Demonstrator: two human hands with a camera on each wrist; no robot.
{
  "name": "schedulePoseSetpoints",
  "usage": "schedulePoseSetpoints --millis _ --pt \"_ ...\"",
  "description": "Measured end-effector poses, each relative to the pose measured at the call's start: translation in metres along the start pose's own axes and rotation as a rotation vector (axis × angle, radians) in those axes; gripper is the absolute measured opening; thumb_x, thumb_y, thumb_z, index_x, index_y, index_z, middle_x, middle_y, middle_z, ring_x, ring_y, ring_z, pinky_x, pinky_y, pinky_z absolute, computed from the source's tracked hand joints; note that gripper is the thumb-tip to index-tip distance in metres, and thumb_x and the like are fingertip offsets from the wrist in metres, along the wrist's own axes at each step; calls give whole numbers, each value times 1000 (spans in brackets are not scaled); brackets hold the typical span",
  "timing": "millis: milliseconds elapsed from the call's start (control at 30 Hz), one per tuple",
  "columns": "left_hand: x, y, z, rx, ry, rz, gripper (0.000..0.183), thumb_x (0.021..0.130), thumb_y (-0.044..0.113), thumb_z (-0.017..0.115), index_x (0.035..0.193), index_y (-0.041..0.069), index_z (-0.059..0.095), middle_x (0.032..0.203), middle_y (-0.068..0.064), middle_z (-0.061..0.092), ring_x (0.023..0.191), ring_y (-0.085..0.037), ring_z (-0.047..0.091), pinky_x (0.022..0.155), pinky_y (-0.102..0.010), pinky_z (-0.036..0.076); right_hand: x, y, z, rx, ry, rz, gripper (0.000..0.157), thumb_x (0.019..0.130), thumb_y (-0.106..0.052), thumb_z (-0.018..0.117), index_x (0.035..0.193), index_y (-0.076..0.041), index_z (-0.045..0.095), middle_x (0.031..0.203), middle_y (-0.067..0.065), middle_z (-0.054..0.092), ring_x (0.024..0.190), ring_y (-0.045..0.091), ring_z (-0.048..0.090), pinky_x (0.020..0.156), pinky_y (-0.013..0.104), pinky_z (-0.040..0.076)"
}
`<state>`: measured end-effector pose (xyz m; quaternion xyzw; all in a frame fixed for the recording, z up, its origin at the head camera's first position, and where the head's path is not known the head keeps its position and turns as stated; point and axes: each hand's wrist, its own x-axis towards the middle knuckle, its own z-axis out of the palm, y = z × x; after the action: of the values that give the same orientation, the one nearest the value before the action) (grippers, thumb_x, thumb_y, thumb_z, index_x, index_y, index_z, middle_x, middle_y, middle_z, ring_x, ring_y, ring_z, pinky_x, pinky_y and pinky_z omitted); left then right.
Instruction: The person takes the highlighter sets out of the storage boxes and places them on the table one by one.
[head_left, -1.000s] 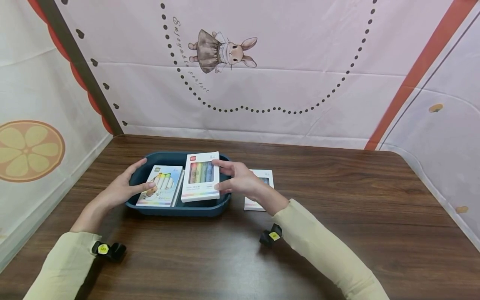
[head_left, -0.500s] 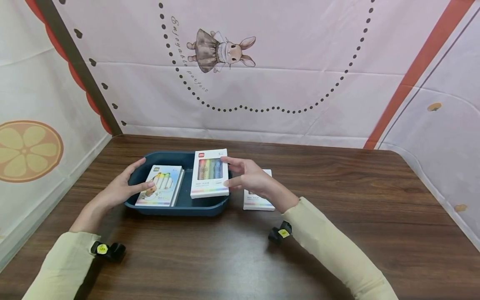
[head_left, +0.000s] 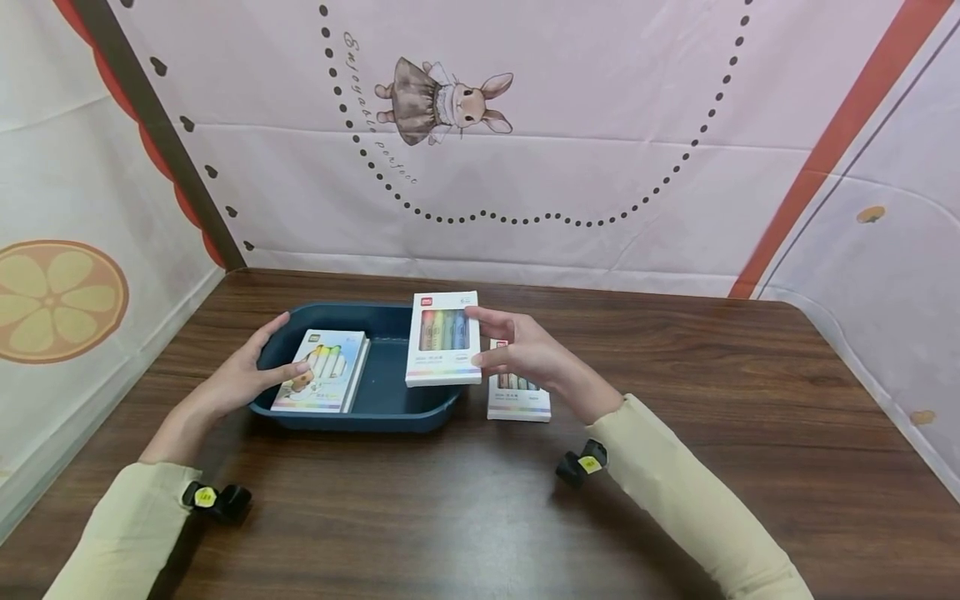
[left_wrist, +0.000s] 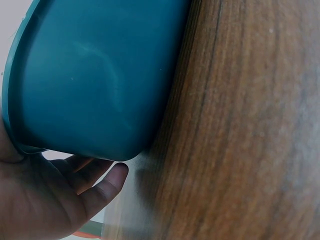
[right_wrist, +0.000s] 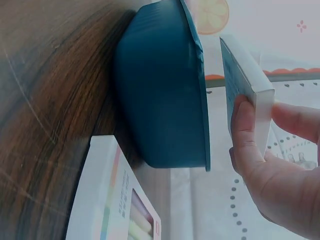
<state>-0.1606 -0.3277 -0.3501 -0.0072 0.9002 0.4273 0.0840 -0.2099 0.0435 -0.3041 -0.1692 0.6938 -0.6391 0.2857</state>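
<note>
Behind the wooden table (head_left: 750, 400), pale cloth (head_left: 585, 158) shows a rabbit (head_left: 442, 102) (printed sideways).

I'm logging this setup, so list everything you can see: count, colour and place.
Table: one, brown, across the foreground
Bin: one, dark blue, on the table's left part
Box inside the bin: at least one, white with a pictured front, left end
Raised box: one, white with a multicoloured front, over the bin's right end
Resting box: one, white, on the table, right of the bin
Cloth: count unclear, white and pinkish, behind and beside the table
Wrist cameras: two, black, one by each sleeve
Sleeves: two, pale yellow, lower left and right
Left hand: one, bare, at the bin's left end
Right hand: one, bare, holding the raised box
</note>
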Motion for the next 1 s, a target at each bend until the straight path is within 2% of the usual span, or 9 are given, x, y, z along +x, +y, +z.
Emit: schedulePoseSetpoints --millis 300,633,833,1000 --pt "1 0 0 -2 -1 -1 92 86 40 60 147 24 -7 149 -26 -8 130 -54 1 92 -74 9 -7 0 -14 24 -8 -12 70 81 13 55 142 -8 30 142 17 35 97 21 58 80 34 52" --pt "2 1 1 -1 -7 -16 91 86 42 59 147 24 -6 148 -26 -7 130 -54 -1 92 -74 9 -15 -2 -28 -11 29 -2 71 80 12 57 142 -9 31 148 11 26 95 20 57 79 33 52" --pt "2 1 1 6 -4 -28 91 86 43 59 147 23 -5 149 -26 -7 130 -54 -2 92 -74 8 -20 -2 -35 3 63 33 71 80 11 58 142 -12 32 148 9 27 99 21 56 84 35 50" --pt "2 2 1 5 -2 -24 90 86 42 59 147 22 -5 149 -26 -7 130 -54 -3 92 -74 7 -23 -1 -42 27 71 25 72 80 12 57 142 -12 32 147 9 29 99 21 56 84 35 50"
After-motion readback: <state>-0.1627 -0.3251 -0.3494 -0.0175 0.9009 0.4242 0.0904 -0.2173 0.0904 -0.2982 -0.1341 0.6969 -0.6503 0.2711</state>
